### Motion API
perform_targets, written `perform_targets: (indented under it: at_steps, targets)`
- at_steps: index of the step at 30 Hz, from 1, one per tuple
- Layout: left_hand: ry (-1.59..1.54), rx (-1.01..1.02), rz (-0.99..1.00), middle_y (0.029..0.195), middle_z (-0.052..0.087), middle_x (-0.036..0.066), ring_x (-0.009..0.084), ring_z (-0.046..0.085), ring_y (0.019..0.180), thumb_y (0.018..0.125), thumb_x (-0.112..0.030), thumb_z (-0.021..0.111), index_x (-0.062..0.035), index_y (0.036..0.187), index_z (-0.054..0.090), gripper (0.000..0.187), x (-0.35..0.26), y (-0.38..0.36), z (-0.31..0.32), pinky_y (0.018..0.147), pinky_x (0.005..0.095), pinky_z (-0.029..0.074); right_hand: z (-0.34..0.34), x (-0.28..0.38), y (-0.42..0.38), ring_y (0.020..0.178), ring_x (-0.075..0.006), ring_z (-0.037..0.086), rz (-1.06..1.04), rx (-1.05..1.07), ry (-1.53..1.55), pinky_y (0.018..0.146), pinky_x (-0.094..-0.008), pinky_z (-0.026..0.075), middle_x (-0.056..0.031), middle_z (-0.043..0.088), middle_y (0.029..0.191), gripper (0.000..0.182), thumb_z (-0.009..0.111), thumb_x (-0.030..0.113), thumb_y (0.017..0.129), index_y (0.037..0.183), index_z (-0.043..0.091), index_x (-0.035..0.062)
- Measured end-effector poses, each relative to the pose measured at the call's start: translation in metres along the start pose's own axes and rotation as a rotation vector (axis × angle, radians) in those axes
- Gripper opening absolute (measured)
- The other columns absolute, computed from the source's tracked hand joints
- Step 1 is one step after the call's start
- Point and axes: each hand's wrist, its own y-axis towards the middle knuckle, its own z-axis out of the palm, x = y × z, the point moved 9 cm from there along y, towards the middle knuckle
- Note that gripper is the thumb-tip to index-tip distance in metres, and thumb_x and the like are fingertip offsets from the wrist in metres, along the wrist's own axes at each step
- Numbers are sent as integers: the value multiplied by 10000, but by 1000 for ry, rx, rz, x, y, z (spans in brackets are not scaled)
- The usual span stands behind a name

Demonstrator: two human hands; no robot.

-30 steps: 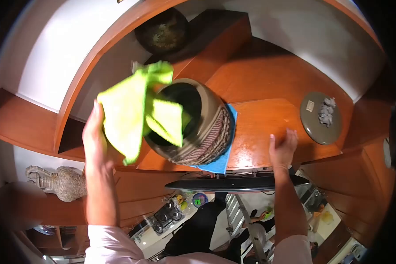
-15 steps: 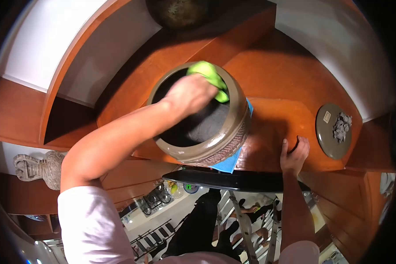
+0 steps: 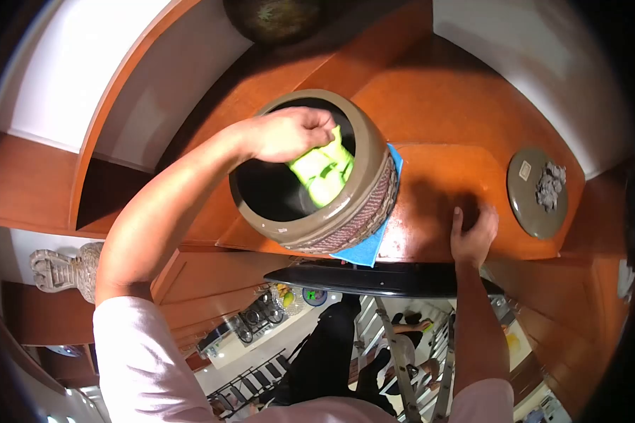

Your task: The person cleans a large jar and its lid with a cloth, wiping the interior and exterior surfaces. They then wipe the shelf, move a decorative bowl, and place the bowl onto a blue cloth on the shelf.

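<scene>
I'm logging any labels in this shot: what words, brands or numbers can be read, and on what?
No text can be read.
Small pale tag on the round grey dish: too small and blurred to tell whether it bears writing.
Pot, green cloth in the left hand, blue cloth, shelf under the right hand: no lettering visible.

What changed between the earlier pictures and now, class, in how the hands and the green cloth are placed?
The left hand, holding the green cloth, swung from beside the pot into its mouth, then drew the cloth down against the inner wall. The right hand stayed flat on the wooden shelf; the blue cloth stayed under the pot.
</scene>
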Motion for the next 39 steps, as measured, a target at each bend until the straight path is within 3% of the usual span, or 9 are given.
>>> perform_targets:
  at_steps: [4,7,11,12,17,19,29,35,39]
  targets:
    - [1426,-182,240,1038,732,134,298,703,1027,976,-244,529,-69,1247,640,341,24,18,33,853,415,547,1,5,1,1263,-455,478,-47,-2,-38,1107,-553,346,-260,562,1252,556,699,392,906,1221,548,-41]
    - [1276,344,-6,1165,739,78,297,702,1027,758,-202,787,-189,1066,799,309,170,66,92,757,488,568,3,6,-1,1252,-460,485,-106,-20,-56,1103,-556,349,-272,565,1234,549,695,389,914,1214,547,-46]
    - [746,1055,-1,830,719,162,276,681,814,707,-92,654,-46,878,773,214,120,44,159,631,420,509,9,3,-4,1292,-437,452,-84,-7,-147,1107,-558,340,-254,518,1316,565,667,443,927,1223,549,-24]
    - [288,939,-122,840,715,177,280,681,817,720,-102,652,-17,899,760,225,115,54,157,642,426,518,14,-4,-3,1318,-424,430,-5,95,-177,1119,-553,328,-238,486,1362,581,638,484,935,1237,553,-5]
    - [407,-58,139,1062,704,230,321,701,984,896,-127,525,75,1282,573,438,32,66,20,752,463,571,14,0,2,1317,-427,425,34,149,-197,1116,-556,319,-229,476,1377,594,606,520,943,1245,561,11]
    - [888,-228,-30,1119,735,128,314,701,1047,886,-225,652,-51,1119,714,296,55,64,15,826,441,576,15,-1,2,1312,-430,424,34,139,-204,1107,-559,321,-226,470,1383,596,601,528,942,1246,563,17]
    - [992,609,-478,1411,556,99,226,582,1217,824,-376,740,-184,1366,572,599,228,110,161,963,518,485,13,3,6,1320,-425,417,18,162,-188,1095,-563,328,-218,474,1384,606,601,549,931,1249,560,35]
    - [-303,59,-394,1375,538,147,270,579,1219,830,-241,716,-86,1315,546,537,147,103,165,1011,482,476,13,6,7,1314,-433,427,-25,133,-147,1088,-578,330,-217,481,1382,595,600,562,927,1230,561,51]
    - [-392,-440,-284,1350,527,179,300,577,1220,835,-151,700,-22,1281,529,496,106,109,54,1043,457,469,20,-2,4,1314,-427,431,0,164,-217,1083,-577,339,-209,484,1378,596,613,566,919,1234,556,63]
